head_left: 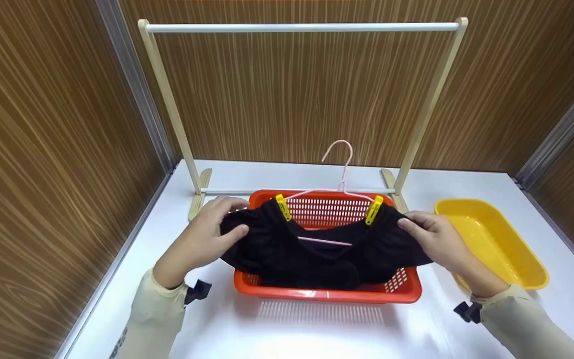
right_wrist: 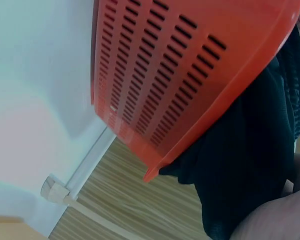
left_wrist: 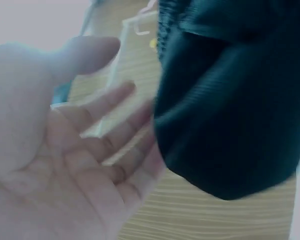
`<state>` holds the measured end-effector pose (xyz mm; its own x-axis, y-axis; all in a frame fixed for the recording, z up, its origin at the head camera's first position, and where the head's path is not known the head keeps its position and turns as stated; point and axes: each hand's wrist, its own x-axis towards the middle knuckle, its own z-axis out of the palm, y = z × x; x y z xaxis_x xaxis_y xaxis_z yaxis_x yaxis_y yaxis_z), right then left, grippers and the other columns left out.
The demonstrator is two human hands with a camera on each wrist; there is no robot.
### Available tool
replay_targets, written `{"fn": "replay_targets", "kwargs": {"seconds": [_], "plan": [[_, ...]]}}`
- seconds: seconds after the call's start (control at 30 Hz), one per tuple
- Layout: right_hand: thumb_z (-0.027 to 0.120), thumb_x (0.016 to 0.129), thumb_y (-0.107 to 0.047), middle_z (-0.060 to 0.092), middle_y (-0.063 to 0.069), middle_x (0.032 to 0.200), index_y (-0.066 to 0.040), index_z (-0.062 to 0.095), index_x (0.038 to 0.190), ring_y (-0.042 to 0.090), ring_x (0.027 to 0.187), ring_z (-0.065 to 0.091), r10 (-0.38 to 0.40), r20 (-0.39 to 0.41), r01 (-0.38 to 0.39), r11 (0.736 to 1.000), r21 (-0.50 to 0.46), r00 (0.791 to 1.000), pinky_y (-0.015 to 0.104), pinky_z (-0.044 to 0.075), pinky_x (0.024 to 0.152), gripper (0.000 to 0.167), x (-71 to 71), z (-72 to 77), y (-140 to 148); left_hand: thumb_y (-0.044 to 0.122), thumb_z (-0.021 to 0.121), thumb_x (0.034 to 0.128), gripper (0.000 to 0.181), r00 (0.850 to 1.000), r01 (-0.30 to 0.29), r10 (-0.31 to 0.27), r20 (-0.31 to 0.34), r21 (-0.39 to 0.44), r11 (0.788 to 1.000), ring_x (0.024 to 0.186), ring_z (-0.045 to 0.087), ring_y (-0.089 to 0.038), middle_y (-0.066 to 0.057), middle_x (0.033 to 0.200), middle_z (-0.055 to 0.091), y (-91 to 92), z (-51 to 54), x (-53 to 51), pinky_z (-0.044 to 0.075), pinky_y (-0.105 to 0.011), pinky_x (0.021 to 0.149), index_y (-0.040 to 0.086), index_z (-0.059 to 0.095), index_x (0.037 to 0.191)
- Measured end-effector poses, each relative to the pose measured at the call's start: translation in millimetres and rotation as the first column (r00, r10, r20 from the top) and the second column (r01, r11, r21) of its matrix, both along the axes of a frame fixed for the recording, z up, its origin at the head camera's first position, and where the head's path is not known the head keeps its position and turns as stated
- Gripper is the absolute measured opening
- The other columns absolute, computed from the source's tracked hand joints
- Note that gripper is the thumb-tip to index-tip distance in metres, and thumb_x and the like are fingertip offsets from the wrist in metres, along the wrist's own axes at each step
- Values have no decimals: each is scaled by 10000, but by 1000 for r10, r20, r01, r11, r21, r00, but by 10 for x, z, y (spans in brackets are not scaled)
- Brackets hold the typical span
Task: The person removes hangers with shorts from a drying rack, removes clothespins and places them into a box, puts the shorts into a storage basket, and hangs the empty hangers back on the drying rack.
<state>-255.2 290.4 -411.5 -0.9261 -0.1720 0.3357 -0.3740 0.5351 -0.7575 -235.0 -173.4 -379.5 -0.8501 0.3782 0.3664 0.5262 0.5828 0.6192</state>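
Observation:
A black short-sleeved top (head_left: 312, 264) hangs on a pink hanger (head_left: 342, 185), held at the neckline by a yellow clip (head_left: 283, 208) on the left and another yellow clip (head_left: 373, 210) on the right. It lies over the red basket (head_left: 327, 295), partly inside. My left hand (head_left: 206, 237) is at the left sleeve; the left wrist view shows its fingers spread and nearly straight, the thumb apart from the dark cloth (left_wrist: 230, 125). My right hand (head_left: 441, 242) pinches the right sleeve between thumb and curled fingers. Only part of that hand shows in the right wrist view.
Behind the basket stands a wooden rack with a white top rail (head_left: 302, 28). A yellow tray (head_left: 523, 249) sits on the white table (head_left: 217, 319) to the right, near my right forearm. Wood-patterned panels (head_left: 287, 99) close off the back and sides.

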Motion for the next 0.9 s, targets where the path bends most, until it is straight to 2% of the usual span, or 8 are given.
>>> {"fn": "replay_targets", "kwargs": {"seconds": [0.07, 0.17, 0.3, 0.4, 0.53, 0.7, 0.9], "plan": [[641, 1026, -102, 713, -23, 818, -21, 768, 1007, 41, 750, 597, 14, 3, -14, 1000, 13, 1000, 165, 464, 728, 151, -38, 2, 7, 227, 708, 980, 472, 999, -46, 47, 24, -58, 997, 1343, 507, -293, -91, 1407, 575, 10, -69, -56, 378, -533, 1130, 109, 569, 1415], [640, 1028, -110, 701, -14, 807, -26, 765, 994, 49, 739, 593, 37, 9, -37, 999, 31, 999, 176, 468, 715, 154, -91, -3, 13, 252, 703, 983, 503, 994, -75, 82, 78, -92, 993, 1368, 478, -325, -109, 1440, 543, 17, -170, -111, 365, -555, 1134, 117, 547, 1442], [652, 1024, -121, 699, 2, 819, -37, 764, 990, 55, 740, 583, 29, -6, -28, 996, 81, 1000, 188, 461, 719, 144, -152, -10, 11, 237, 699, 985, 453, 990, -54, 64, 126, -81, 995, 1340, 502, -334, -121, 1399, 561, 39, -270, -179, 373, -548, 1126, 97, 584, 1401], [671, 1012, -125, 710, 11, 837, -50, 771, 995, 58, 744, 572, 4, -50, 3, 992, 127, 999, 192, 448, 727, 126, -195, -8, 10, 245, 687, 997, 419, 986, -34, 47, 157, -87, 996, 1325, 522, -313, -110, 1381, 570, 80, -308, -229, 376, -533, 1130, 99, 605, 1381], [687, 1000, -115, 727, 31, 855, -55, 777, 990, 66, 748, 577, -13, -105, 29, 987, 155, 994, 185, 440, 735, 109, -256, -38, 8, 255, 672, 1010, 391, 978, -37, 57, 203, -99, 994, 1310, 540, -274, -80, 1364, 591, 128, -352, -259, 381, -519, 1130, 123, 614, 1373], [700, 990, -111, 742, 20, 879, -73, 778, 980, 95, 773, 599, -45, -166, 77, 979, 191, 985, 195, 439, 754, 88, -294, -99, 0, 224, 664, 1014, 356, 978, -41, 59, 200, -95, 995, 1287, 558, -262, -67, 1327, 620, 157, -381, -282, 396, -511, 1114, 126, 626, 1354], [729, 954, -62, 752, 33, 909, -50, 781, 975, 187, 841, 656, -57, -270, 115, 972, 206, 961, 250, 461, 805, 57, -318, -173, -14, 188, 671, 1003, 329, 985, -31, 45, 165, -86, 996, 1274, 562, -289, -78, 1285, 640, 170, -403, -319, 395, -504, 1107, 100, 646, 1318]]}}
